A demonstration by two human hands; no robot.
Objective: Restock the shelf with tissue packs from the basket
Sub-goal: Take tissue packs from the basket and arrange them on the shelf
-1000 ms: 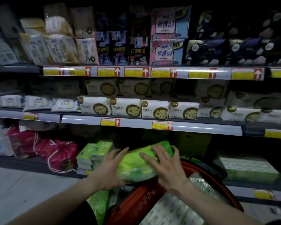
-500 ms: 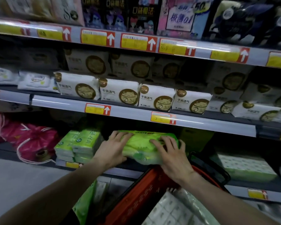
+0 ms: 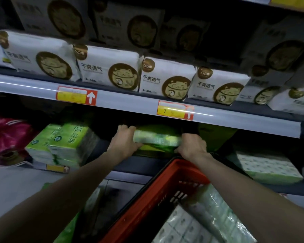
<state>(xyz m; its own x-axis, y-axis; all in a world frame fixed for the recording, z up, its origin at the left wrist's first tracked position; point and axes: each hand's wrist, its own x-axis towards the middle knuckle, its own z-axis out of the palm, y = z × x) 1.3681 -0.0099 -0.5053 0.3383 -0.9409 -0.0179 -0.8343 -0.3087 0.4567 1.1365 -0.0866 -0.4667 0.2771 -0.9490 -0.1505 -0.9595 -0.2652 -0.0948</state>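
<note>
The green tissue pack [image 3: 156, 140] lies lengthwise in the gap under the price rail [image 3: 130, 102], at the near edge of the bottom shelf [image 3: 102, 149]. We hold it by both ends. The left grip [image 3: 125, 142] curls over its left end, fingers hooked across the top. The right grip [image 3: 193, 148] clamps the right end, with its fingers mostly hidden behind the pack. A yellow-green surface shows just beneath the pack, but we cannot tell whether that is a second pack or whether the load already rests on it.

To the left stands a stack of green packs [image 3: 63, 144], near our pack but apart from it. Further left are pink bags [image 3: 7, 137]. To the right lie pale patterned packs [image 3: 267, 169], well apart. White cat-print packs [image 3: 165, 78] line the shelf above. The red basket [image 3: 158, 193] sits near us, just below the right grip, with more wrapped tissue packs [image 3: 200, 225] inside.

We judge this to be the placing step: the pack is at the shelf but not yet released. The next move calls for sliding it further back and squaring it with the neighbouring stack, then loosening both grips and reaching down to the basket. The low rail overhead leaves little room for our knuckles.
</note>
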